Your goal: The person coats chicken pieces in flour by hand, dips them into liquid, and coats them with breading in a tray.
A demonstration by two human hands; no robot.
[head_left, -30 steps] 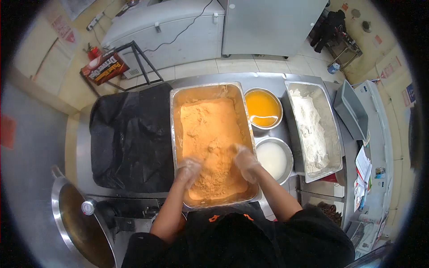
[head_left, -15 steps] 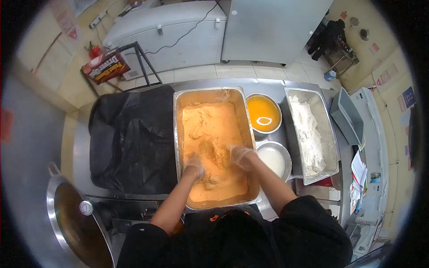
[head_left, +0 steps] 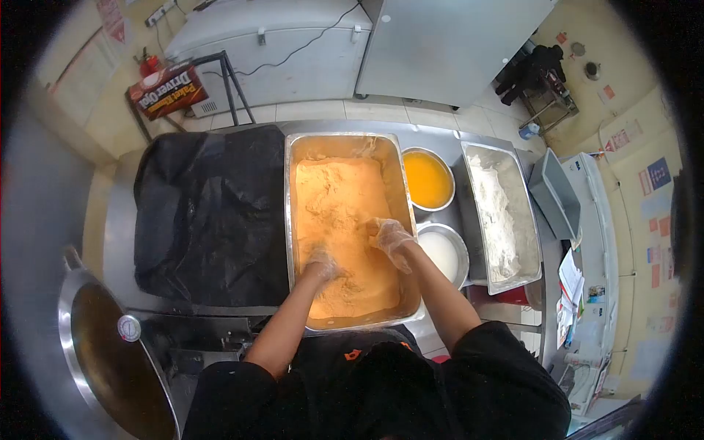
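Note:
A deep metal pan [head_left: 291, 220] stands in front of me with a broad bed of orange powder, like seasoned flour [head_left: 345, 191], heaped unevenly inside. My left hand [head_left: 323, 264], in a clear plastic glove, is low in the powder on the pan's left side. Its fingers are blurred and partly buried. My right hand [head_left: 392, 238], also gloved, is over the powder near the pan's right wall. Its loosely bent fingers look apart, with orange powder on the tips. Whether anything lies under the powder is hidden.
Right of the pan stand a bowl of orange-yellow liquid [head_left: 427, 181], a bowl of white liquid [head_left: 443, 257] and a metal pan of white flour [head_left: 496, 220]. Black sheeting [head_left: 209, 220] lies left. A large wok-like pan with a dial thermometer [head_left: 129, 328] is lower left; a grey bin [head_left: 555, 194] is right.
My right hand has risen slightly out of the powder, showing more of its fingers. My left hand stays low in the powder. The whole view has shifted a little.

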